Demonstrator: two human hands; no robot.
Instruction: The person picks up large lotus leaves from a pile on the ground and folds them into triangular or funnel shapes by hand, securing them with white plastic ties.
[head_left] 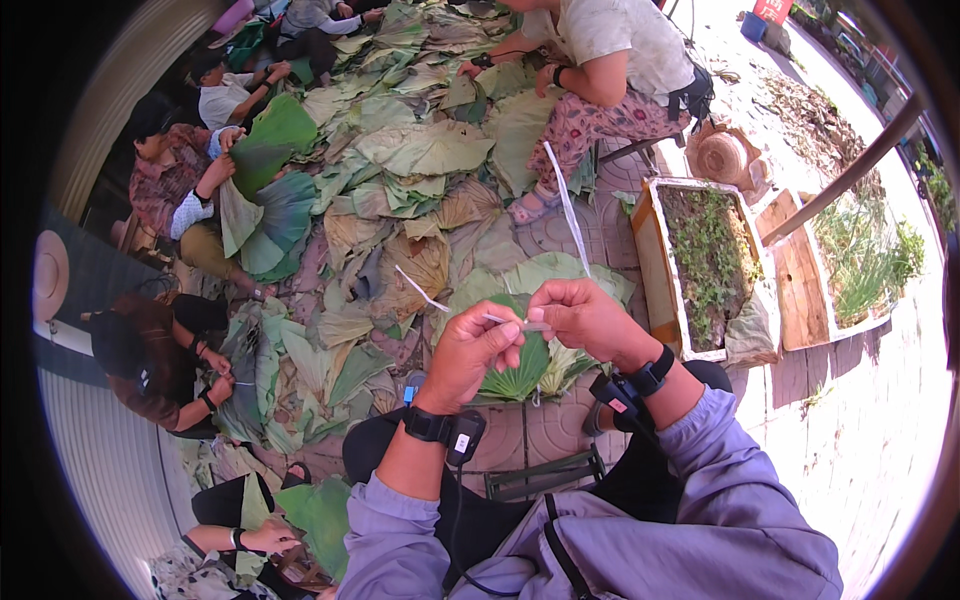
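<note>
In front of my lap, my left hand (474, 346) and my right hand (580, 316) are close together, thumbs and fingertips pinched. A thin white strip (568, 210) runs up from my right hand. Another white length (419, 287), bent near its end, sticks out past my left hand. Between my fingertips a short piece of strip shows; whether all this is one strip or two, I cannot tell. Below my hands lies a fresh green lotus leaf (516, 374) on a stack of paler leaves (590, 275). My hands partly hide the stack.
Dried lotus leaves (425, 150) cover the ground ahead. Several people sit along the left, handling leaves; another person (620, 60) bends over leaves at the far right. Planter boxes (708, 265) and a straw hat (724, 155) stand at the right. A slanted pole (850, 170) crosses there.
</note>
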